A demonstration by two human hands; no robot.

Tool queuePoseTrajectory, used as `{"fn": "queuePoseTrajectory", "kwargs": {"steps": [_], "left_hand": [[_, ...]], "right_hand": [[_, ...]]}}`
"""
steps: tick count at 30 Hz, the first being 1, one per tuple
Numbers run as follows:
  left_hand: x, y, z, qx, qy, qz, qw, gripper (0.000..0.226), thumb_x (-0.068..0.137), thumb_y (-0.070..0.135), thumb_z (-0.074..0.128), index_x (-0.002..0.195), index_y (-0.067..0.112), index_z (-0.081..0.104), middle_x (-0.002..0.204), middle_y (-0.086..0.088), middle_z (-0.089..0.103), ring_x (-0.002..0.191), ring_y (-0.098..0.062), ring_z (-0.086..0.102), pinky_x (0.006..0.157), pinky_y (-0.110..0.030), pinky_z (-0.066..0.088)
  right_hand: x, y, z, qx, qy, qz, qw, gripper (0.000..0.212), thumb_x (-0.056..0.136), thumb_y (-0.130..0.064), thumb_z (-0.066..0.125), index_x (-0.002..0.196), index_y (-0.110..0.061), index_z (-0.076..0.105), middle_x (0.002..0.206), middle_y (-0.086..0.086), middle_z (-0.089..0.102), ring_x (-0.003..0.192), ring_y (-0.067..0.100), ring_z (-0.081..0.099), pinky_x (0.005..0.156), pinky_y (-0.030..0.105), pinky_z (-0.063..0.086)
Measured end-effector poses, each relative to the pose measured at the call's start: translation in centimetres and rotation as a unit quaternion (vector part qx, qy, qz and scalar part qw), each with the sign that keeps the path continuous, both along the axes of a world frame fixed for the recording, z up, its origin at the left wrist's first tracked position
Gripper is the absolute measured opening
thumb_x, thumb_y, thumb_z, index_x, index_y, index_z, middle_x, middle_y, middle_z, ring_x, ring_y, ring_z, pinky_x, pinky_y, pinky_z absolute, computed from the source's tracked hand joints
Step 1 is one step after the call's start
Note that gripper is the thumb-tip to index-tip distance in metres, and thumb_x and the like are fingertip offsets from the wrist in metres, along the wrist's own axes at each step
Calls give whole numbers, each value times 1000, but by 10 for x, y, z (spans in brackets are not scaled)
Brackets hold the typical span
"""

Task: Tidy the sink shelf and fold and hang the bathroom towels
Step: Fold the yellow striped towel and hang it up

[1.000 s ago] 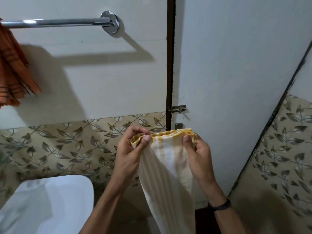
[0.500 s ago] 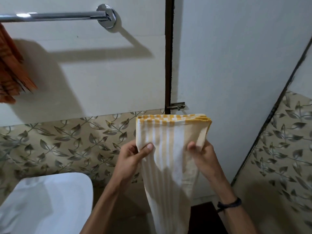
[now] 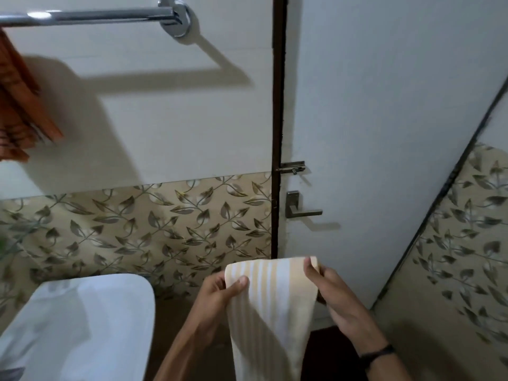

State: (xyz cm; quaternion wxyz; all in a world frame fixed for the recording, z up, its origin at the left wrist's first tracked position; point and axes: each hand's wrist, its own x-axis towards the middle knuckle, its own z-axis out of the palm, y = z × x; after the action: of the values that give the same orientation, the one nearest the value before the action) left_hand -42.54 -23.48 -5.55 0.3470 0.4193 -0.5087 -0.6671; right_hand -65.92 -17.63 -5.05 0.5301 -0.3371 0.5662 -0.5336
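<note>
A chrome towel rail (image 3: 90, 15) runs across the white wall at upper left, with an orange towel (image 3: 19, 105) hanging from it, a white sink (image 3: 82, 325) below, and a door handle (image 3: 299, 209) at centre right. Low in front of the door (image 3: 384, 119), the left hand (image 3: 217, 295) and right hand (image 3: 335, 292) each pinch a top corner of a yellow-and-white striped towel (image 3: 272, 306). Its top edge lies level and its length hangs straight down.

White door (image 3: 384, 105); bolt latch (image 3: 293, 168) above lever handle (image 3: 299, 209); leaf-patterned tiles (image 3: 137, 229) along lower wall.

- orange towel (image 3: 19, 105) cut by left edge
- towel bar (image 3: 96, 16) runs off left edge
- striped towel (image 3: 270, 306) lower end off bottom edge
- left hand (image 3: 217, 295) fingers hidden behind it
- white basin (image 3: 82, 325) clipped left and bottom
</note>
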Motion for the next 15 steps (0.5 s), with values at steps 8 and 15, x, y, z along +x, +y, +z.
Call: {"fn": "queuePoseTrajectory", "kwargs": {"steps": [8,15], "left_hand": [[10,1,9,55,102,19,993,31,98,21,57,120,5,71,118,-22,71,105,-33,70,86,-41,59],[12,-11,20,-46,25,136,989,26,103,16,53,88,12,73,68,0,67,59,-11,59,54,-22,45]], "right_hand": [[3,8,-6,-50,-88,-10,995,44,73,-30,80,111,-9,71,105,5,78,98,18,72,81,26,53],[26,15,-20,-41,-83,-93,991,30,82,-26,71,98,-1,73,93,19,77,79,23,73,66,28,59]]}}
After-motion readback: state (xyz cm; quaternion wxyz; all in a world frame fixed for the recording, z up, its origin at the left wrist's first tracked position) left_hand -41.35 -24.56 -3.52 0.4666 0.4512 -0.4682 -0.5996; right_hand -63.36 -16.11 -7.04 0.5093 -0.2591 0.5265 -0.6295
